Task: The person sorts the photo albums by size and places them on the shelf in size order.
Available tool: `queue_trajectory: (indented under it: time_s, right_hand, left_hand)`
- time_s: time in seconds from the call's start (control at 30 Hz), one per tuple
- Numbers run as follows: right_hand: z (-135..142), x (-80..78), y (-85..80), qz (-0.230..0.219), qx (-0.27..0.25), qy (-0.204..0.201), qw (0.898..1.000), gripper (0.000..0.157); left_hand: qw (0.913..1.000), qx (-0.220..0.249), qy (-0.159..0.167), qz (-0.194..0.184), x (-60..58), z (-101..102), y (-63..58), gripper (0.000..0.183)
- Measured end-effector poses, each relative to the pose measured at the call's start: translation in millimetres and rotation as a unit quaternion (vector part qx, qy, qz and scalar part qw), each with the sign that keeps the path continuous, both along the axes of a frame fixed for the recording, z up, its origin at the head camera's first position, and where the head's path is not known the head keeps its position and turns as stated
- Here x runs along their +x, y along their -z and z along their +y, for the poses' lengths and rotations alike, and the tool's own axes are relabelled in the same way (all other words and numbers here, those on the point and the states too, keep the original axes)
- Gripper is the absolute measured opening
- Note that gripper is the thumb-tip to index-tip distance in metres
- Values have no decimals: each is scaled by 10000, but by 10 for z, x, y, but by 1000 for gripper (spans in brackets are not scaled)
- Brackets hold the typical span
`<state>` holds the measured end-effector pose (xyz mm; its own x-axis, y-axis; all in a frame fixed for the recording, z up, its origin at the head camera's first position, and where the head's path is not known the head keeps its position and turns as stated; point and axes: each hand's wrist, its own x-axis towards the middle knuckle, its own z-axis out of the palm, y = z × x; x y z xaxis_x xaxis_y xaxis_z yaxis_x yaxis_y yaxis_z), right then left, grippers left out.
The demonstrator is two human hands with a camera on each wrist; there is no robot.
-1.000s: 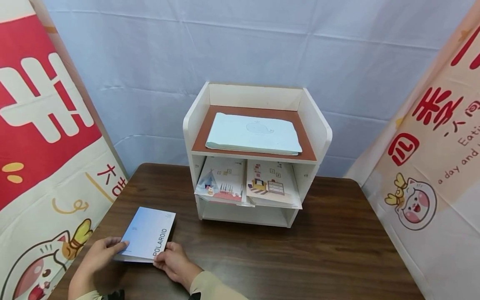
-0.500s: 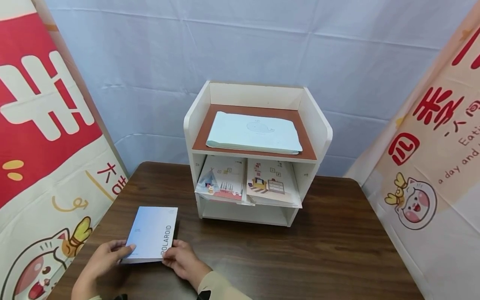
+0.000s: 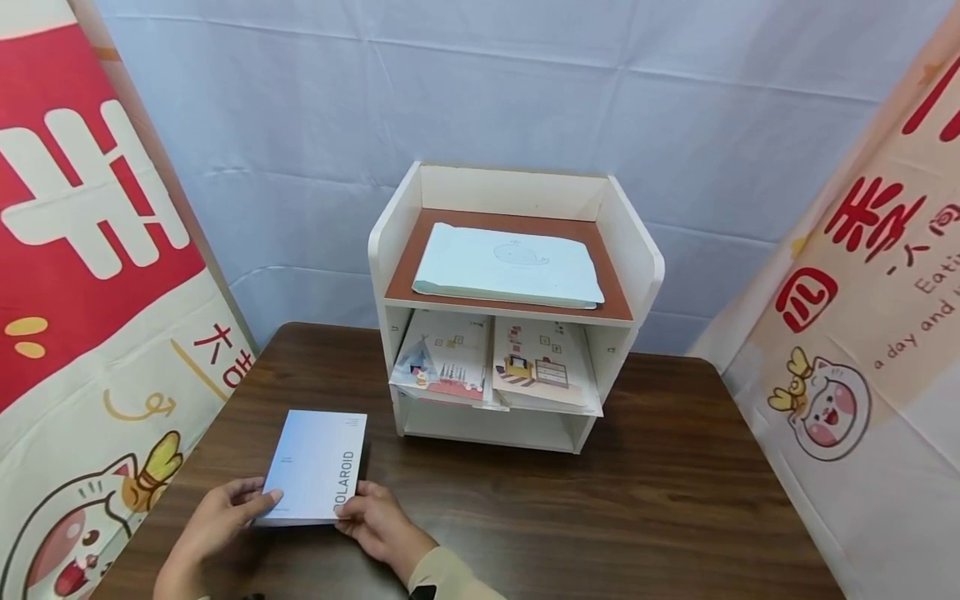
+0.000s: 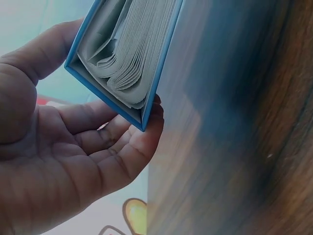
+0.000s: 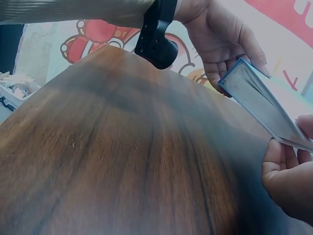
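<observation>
A blue-and-white photo album point(image 3: 313, 467) marked POLAROID is held just above the table at the front left in the head view. My left hand point(image 3: 225, 518) grips its left edge, thumb on the cover and fingers beneath. At its lower right corner, my right hand point(image 3: 384, 525) pinches the album with the thumb on top. The left wrist view shows the album's open end with curved inner pages point(image 4: 134, 63) between blue covers. In the right wrist view both hands are around the album point(image 5: 264, 105), which is tilted.
A white shelf unit point(image 3: 648, 271) stands at the back middle of the brown table point(image 3: 675, 483). A pale pad with a whale drawing point(image 3: 510, 267) lies on top. Two illustrated booklets point(image 3: 446, 358) stick out of the middle shelf. Printed cloths hang on both sides.
Both hands have shifted a little to the right with the album between them. The album has turned slightly and its cover faces the head camera. Shelf and its contents have stayed put.
</observation>
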<state>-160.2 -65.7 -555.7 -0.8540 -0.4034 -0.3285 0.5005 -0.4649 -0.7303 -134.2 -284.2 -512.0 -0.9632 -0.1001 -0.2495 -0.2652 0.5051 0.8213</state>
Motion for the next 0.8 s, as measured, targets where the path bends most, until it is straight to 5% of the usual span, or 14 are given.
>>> queue_trajectory:
  time_s: [0.43, 0.8]
  right_hand:
    - [204, -6, 35, 155, 158, -16, 9998, 38]
    - [414, -53, 130, 402, -172, -528, 9976, 36]
  left_hand:
    - [10000, 25, 19, 10, -53, 160, 88, 69]
    - [9994, 306, -177, 44, -63, 306, 145, 68]
